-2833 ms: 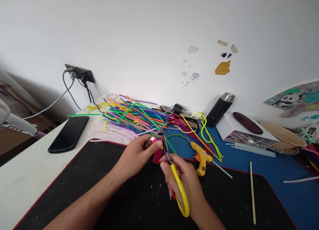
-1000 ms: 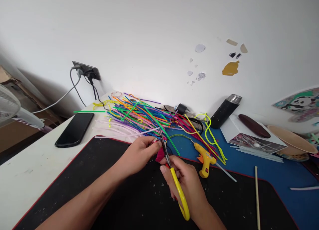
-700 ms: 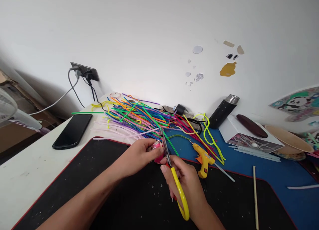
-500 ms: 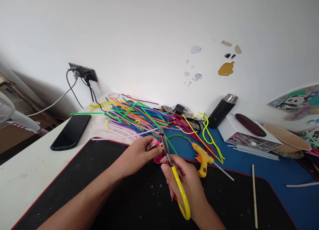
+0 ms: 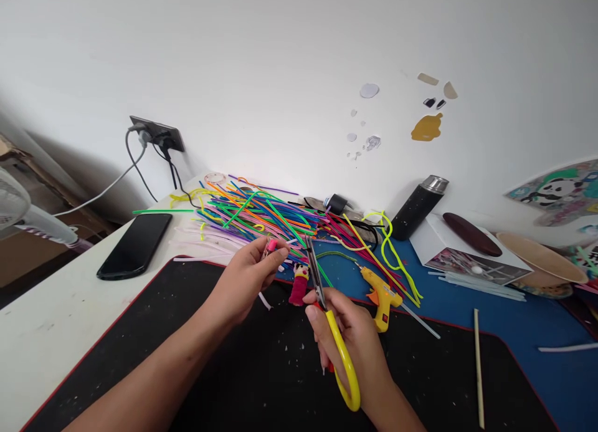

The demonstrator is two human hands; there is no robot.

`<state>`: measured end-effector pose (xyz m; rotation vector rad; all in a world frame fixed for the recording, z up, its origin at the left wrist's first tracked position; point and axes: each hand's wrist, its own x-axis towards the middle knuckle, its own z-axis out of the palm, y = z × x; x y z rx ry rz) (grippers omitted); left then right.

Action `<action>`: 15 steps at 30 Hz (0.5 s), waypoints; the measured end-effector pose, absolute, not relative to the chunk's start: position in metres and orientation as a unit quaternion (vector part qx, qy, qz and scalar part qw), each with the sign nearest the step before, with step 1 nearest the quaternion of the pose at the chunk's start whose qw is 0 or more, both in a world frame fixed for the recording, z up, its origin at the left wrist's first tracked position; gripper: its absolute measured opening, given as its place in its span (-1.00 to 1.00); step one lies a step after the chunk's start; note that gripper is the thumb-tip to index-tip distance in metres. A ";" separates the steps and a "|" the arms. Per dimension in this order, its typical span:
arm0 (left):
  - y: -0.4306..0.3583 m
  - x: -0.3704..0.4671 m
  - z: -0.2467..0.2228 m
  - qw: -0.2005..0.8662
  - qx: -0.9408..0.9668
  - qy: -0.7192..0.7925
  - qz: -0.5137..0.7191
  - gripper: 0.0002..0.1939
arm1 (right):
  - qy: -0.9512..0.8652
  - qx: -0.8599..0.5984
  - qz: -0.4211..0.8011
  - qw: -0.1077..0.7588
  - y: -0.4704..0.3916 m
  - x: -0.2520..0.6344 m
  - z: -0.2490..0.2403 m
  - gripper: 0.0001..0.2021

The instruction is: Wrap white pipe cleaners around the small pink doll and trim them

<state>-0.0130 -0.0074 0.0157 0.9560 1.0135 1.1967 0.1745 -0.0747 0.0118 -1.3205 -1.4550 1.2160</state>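
Note:
My left hand (image 5: 248, 271) is closed on a small pink object (image 5: 273, 245), pinched between thumb and fingertips; its full shape is hidden. A pale strip sticks out below that hand. Yellow-handled scissors (image 5: 343, 360) are in my right hand (image 5: 357, 332), their blades pointing up and away, nearly closed. Between the hands, a small dark pink figure (image 5: 298, 288) with a yellow and white top lies at the back edge of the black mat (image 5: 261, 376). Behind my left hand spreads a pile of colourful pipe cleaners (image 5: 261, 211).
A yellow glue gun (image 5: 380, 295) lies right of my right hand. Farther right are a black bottle (image 5: 418, 207), a white box (image 5: 427, 242), a bowl (image 5: 542, 257) and a wooden stick (image 5: 478, 369). At the left lies a black phone (image 5: 134, 246).
My left hand has moved left and slightly up with the pink object, away from the scissors. The dark pink figure now shows fully. My right hand has hardly moved.

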 end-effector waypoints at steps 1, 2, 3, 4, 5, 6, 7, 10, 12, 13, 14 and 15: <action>-0.007 -0.013 0.015 0.605 0.410 0.437 0.524 -0.63 | -0.569 -0.522 0.486 0.410 -0.074 0.176 0.012 -0.51; -0.007 -0.013 0.015 0.604 0.408 0.435 0.529 -0.64 | -0.558 -0.522 0.492 0.417 -0.074 0.177 0.012 -0.51; -0.007 -0.014 0.015 0.601 0.406 0.434 0.535 -0.64 | -0.546 -0.521 0.498 0.426 -0.073 0.179 0.013 -0.51; -0.007 -0.014 0.016 0.600 0.404 0.434 0.537 -0.65 | -0.532 -0.522 0.506 0.435 -0.072 0.181 0.013 -0.51; -0.007 -0.014 0.016 0.600 0.402 0.435 0.538 -0.65 | -0.519 -0.521 0.513 0.444 -0.072 0.182 0.014 -0.51; -0.007 -0.014 0.017 0.600 0.402 0.435 0.538 -0.66 | -0.511 -0.516 0.518 0.452 -0.071 0.184 0.016 -0.51; -0.007 -0.014 0.018 0.602 0.401 0.436 0.536 -0.66 | -0.502 -0.522 0.513 0.462 -0.071 0.184 0.017 -0.54; -0.007 -0.014 0.019 0.597 0.401 0.438 0.540 -0.67 | -0.498 -0.522 0.509 0.469 -0.071 0.185 0.021 -0.59; -0.007 -0.014 0.020 0.592 0.403 0.439 0.543 -0.68 | -0.506 -0.514 0.511 0.468 -0.071 0.184 0.021 -0.61; -0.007 -0.014 0.019 0.589 0.404 0.439 0.545 -0.68 | -0.509 -0.512 0.511 0.466 -0.072 0.184 0.021 -0.61; -0.007 -0.014 0.019 0.588 0.406 0.439 0.544 -0.69 | -0.511 -0.513 0.511 0.464 -0.072 0.183 0.020 -0.61; -0.007 -0.014 0.019 0.587 0.408 0.439 0.544 -0.70 | -0.511 -0.514 0.511 0.462 -0.072 0.183 0.020 -0.61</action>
